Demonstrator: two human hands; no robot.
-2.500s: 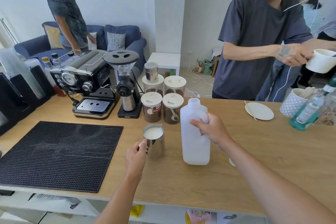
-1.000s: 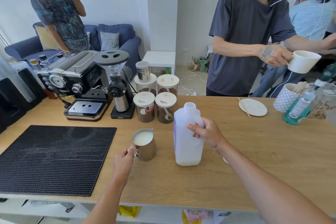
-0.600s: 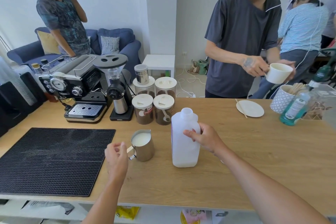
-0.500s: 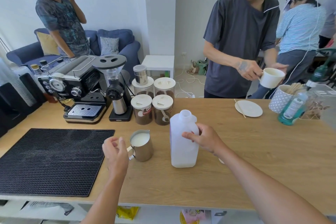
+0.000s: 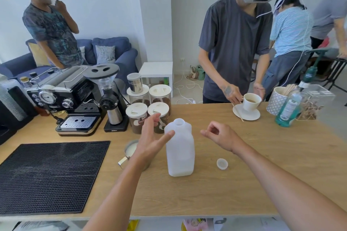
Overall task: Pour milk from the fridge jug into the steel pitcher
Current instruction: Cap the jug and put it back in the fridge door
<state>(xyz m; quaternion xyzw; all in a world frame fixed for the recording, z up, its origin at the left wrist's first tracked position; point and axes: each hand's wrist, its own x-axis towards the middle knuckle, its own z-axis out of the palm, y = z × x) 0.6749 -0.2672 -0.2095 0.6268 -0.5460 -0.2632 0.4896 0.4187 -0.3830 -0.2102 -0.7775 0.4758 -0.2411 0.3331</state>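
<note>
The white plastic milk jug (image 5: 179,153) stands upright and uncapped on the wooden counter (image 5: 262,174), with a little milk at its bottom. Its white cap (image 5: 222,163) lies on the counter to the right. The steel pitcher (image 5: 131,151), holding milk, stands left of the jug and is partly hidden by my left forearm. My left hand (image 5: 152,137) hovers above the pitcher with fingers spread, its fingertips close to the jug's shoulder. My right hand (image 5: 221,137) hangs right of the jug, fingers loosely curled, holding nothing.
A black rubber mat (image 5: 50,176) covers the counter's left. An espresso machine (image 5: 65,99), a grinder (image 5: 110,97) and several lidded jars (image 5: 148,107) stand behind the pitcher. A person (image 5: 236,47) across the counter holds a cup on a saucer (image 5: 246,114). A green bottle (image 5: 287,107) stands far right.
My right hand let go of the jug and drew back to the right. My left hand left the pitcher handle and rose over the pitcher toward the jug. The person opposite set the cup on the saucer.
</note>
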